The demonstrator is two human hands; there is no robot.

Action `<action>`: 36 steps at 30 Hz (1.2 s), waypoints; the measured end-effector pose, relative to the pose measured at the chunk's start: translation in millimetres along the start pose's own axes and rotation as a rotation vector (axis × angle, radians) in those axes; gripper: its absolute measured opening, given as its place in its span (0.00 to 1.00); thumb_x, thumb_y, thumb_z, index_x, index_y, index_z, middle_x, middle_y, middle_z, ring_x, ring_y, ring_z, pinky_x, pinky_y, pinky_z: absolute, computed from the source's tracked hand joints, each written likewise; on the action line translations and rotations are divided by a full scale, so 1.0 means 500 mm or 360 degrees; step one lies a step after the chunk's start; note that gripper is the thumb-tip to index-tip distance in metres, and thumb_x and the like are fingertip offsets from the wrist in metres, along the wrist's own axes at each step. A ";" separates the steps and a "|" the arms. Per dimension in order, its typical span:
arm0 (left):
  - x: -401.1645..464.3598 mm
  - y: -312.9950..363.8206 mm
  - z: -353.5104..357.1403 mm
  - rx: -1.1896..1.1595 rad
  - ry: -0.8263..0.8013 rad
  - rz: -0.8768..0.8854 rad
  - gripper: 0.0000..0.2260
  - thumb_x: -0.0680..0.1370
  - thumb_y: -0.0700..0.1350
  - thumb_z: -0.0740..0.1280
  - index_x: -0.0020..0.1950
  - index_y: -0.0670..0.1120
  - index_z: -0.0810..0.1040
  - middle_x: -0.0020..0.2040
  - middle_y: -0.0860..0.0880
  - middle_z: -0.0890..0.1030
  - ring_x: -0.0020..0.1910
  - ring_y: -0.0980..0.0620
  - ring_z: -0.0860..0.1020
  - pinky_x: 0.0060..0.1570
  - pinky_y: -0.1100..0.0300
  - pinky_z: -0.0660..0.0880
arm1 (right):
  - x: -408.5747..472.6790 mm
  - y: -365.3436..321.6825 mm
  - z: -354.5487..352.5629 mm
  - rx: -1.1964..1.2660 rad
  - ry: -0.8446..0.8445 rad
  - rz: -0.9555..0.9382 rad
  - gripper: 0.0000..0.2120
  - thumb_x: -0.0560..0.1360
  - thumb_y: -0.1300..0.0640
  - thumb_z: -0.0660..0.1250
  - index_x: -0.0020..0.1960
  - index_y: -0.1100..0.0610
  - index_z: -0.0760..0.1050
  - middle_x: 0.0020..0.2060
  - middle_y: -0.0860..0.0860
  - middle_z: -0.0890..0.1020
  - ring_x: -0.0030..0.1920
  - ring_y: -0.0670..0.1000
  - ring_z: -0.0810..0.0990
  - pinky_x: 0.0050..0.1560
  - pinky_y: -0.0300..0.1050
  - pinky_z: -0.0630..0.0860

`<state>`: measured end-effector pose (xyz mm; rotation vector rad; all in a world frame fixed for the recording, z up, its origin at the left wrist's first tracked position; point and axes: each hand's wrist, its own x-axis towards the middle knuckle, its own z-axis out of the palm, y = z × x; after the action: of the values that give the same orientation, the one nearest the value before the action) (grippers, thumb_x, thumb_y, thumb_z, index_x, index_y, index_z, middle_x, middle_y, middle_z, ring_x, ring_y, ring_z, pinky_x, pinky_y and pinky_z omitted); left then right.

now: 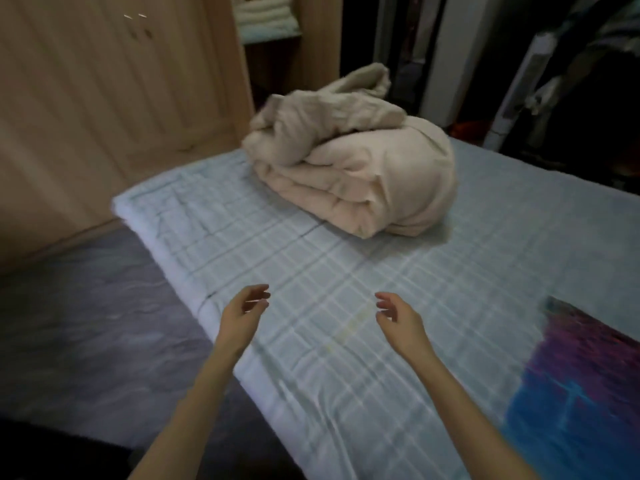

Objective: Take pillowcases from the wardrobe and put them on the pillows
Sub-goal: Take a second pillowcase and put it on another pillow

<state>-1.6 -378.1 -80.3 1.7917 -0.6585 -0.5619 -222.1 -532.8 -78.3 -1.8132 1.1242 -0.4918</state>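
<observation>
My left hand [244,313] and my right hand [398,317] hover side by side above the near edge of the bed [311,271], palms facing each other, fingers loosely curled, holding nothing. The wooden wardrobe [104,98] stands at the back left; its open section holds folded white linens [265,15] on a shelf. A folded beige quilt [363,178] with a crumpled beige cloth [329,112] on top lies on the far part of the bed. No pillow shows plainly.
The bed has a pale checked sheet. A blue and purple fabric [581,386] lies on its right side. Grey floor [86,323] runs along the left between bed and wardrobe. Dark hanging clothes and clutter [554,64] fill the back right.
</observation>
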 end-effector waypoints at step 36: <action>0.369 -0.048 -0.926 -0.0887 0.1251 -0.0014 0.10 0.77 0.38 0.58 0.52 0.48 0.77 0.50 0.47 0.81 0.51 0.48 0.79 0.49 0.59 0.77 | 0.466 -0.763 0.840 0.0762 -0.0880 -0.0544 0.16 0.75 0.68 0.62 0.54 0.50 0.76 0.51 0.52 0.81 0.46 0.45 0.82 0.46 0.32 0.77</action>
<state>443.1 -177.0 23.1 1.3224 0.0571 -0.0025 381.0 -463.1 9.8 -1.5694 0.2860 -0.3768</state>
